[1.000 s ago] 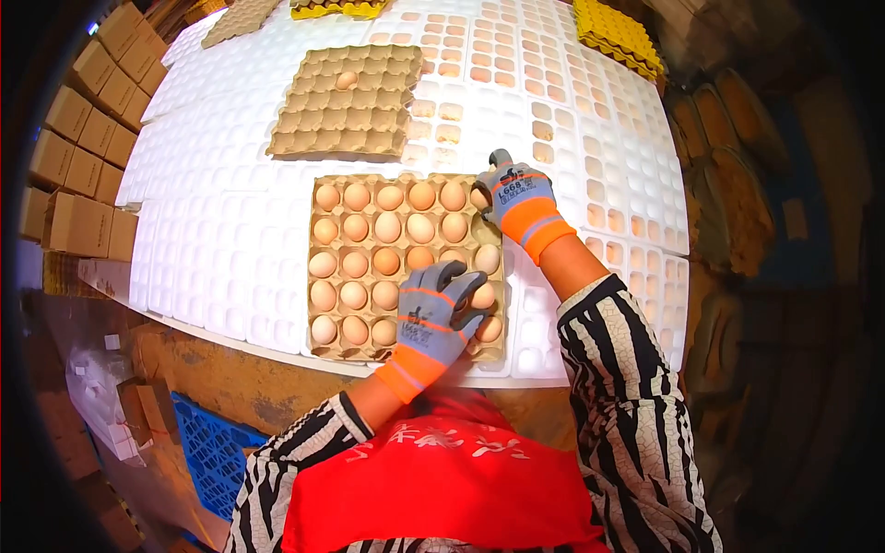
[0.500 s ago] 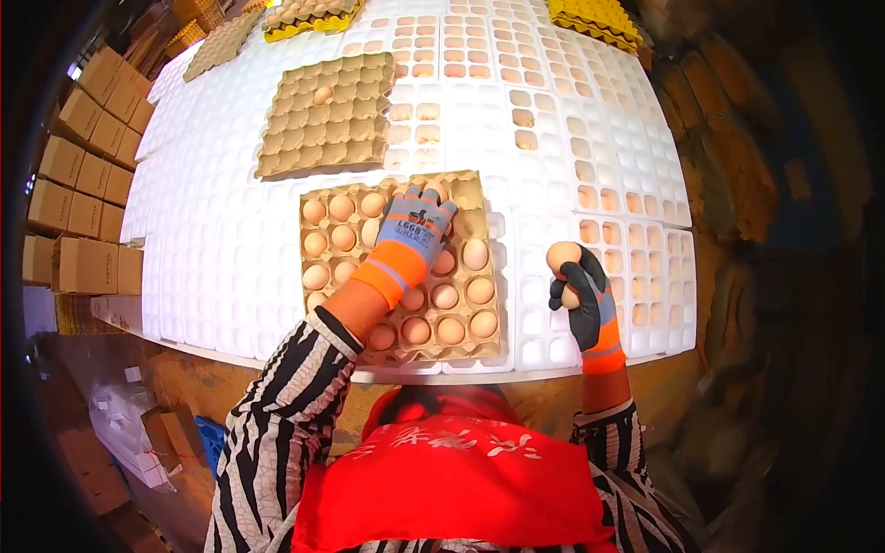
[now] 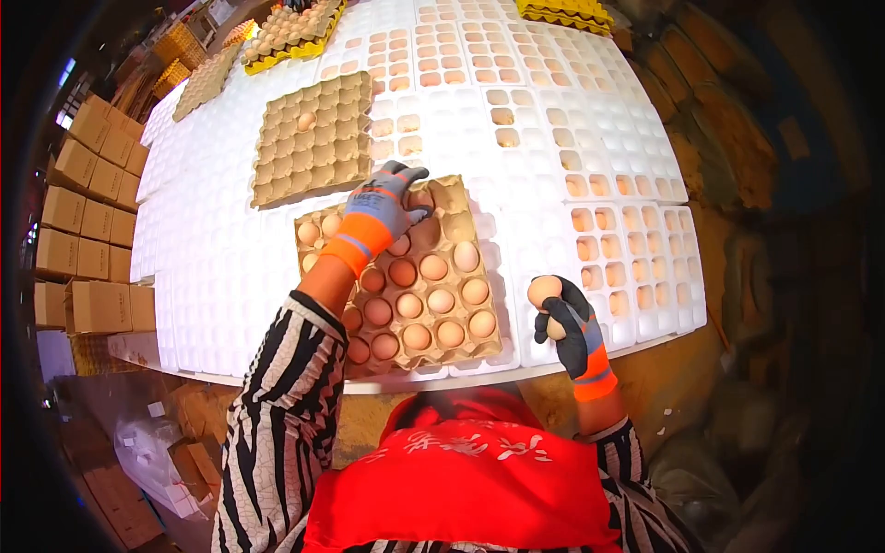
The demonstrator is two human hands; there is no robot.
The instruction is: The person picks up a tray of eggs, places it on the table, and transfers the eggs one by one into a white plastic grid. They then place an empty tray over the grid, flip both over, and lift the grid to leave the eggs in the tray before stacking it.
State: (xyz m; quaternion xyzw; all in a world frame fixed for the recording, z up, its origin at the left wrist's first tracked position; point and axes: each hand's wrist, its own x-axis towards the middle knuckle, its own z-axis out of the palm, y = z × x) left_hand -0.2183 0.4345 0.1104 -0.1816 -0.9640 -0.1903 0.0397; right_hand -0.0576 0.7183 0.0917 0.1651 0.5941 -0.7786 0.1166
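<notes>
My left hand, in a grey and orange glove, reaches over a cardboard egg tray. Its thumb and fingers are spread, and an egg sits in the tray right at the gap between them. Brown eggs fill most cups nearer me, such as a darker egg and a paler one; several cups at the far right corner hold none. My right hand, gloved in black, grey and orange, is closed around two eggs, one upper egg and one lower egg, above the white foam trays.
White foam trays cover the table, with eggs in cups on the right side. A second cardboard tray holds one egg. Egg-filled trays on a yellow tray stand far left, yellow trays far right. Cardboard boxes line the left.
My left hand has shifted left, and its fingers have spread from over the egg. My right hand still holds two eggs, slightly lower in view. The whole view has tilted a little.
</notes>
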